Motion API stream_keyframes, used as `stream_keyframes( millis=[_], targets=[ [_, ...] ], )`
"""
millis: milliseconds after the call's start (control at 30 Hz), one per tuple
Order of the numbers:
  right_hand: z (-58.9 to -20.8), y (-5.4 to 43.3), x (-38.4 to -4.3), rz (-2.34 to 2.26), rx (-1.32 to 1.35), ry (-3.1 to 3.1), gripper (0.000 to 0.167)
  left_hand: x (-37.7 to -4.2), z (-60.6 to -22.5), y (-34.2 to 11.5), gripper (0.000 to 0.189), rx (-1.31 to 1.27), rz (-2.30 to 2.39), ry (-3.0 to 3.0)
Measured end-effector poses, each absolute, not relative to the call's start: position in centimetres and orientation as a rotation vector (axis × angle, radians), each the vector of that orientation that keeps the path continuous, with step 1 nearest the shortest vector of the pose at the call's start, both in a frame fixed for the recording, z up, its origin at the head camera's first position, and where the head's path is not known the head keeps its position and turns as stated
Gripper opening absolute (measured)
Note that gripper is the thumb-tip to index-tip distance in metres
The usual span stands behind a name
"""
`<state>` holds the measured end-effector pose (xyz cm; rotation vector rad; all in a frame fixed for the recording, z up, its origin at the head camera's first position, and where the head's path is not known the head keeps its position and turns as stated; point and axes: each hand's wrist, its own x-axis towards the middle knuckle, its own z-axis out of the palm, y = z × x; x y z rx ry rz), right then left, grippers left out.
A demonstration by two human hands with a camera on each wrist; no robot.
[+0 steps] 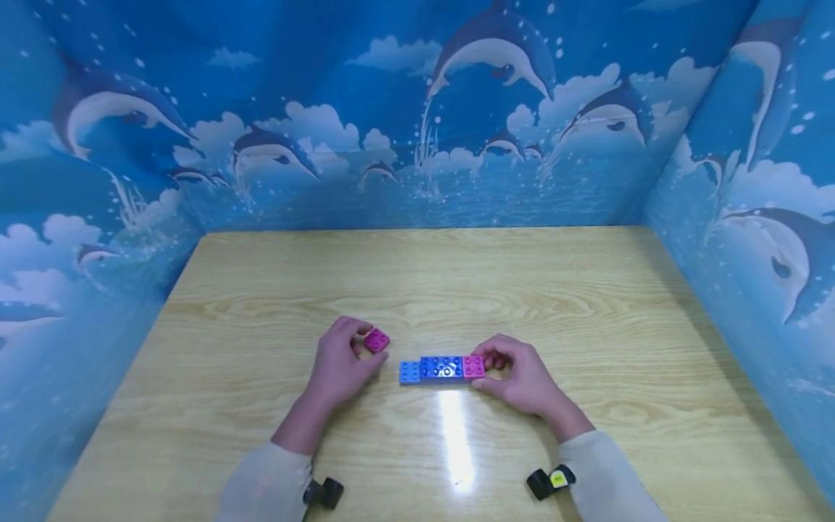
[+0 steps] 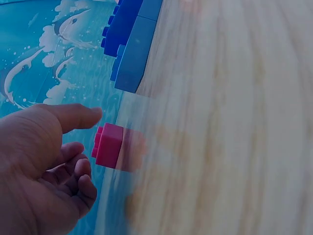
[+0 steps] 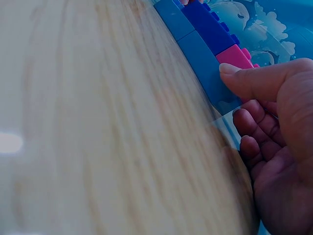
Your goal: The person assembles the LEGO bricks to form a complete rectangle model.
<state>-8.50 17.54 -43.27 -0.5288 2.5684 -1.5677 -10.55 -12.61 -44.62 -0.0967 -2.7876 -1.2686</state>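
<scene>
A joined row of toy building bricks lies on the table: light blue bricks (image 3: 201, 58) form the bottom layer, with a dark blue brick (image 1: 441, 367) and a pink brick (image 1: 473, 367) on top. At its left end, light blue studs show uncovered. My right hand (image 1: 518, 373) grips the right end, thumb on the near side and fingers round the far side. To the left, a separate small pink brick (image 1: 376, 340) sits on the table. My left hand (image 1: 342, 359) is beside it, fingertips right at its far-left edge and thumb apart from it.
The wood-grain table (image 1: 417, 275) has a bright light reflection in front of the brick row. Blue dolphin-print walls (image 1: 424, 196) stand along its back and sides. A small black device (image 1: 324, 494) is worn at each wrist.
</scene>
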Motion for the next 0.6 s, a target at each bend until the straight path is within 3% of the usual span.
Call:
stream_keyframes(
  millis=[200, 600],
  targets=[
    [-43.3, 17.5, -8.5, -1.582, -0.535, 2.562, 0.036, -10.9, -45.2, -12.7, 0.052, -0.048, -1.218, -2.838],
    [-43.1, 17.5, -8.4, -1.548, -0.493, 2.581, 0.035, -11.3, -45.7, -12.5, 0.046, -0.016, -1.170, -2.874]
  ],
)
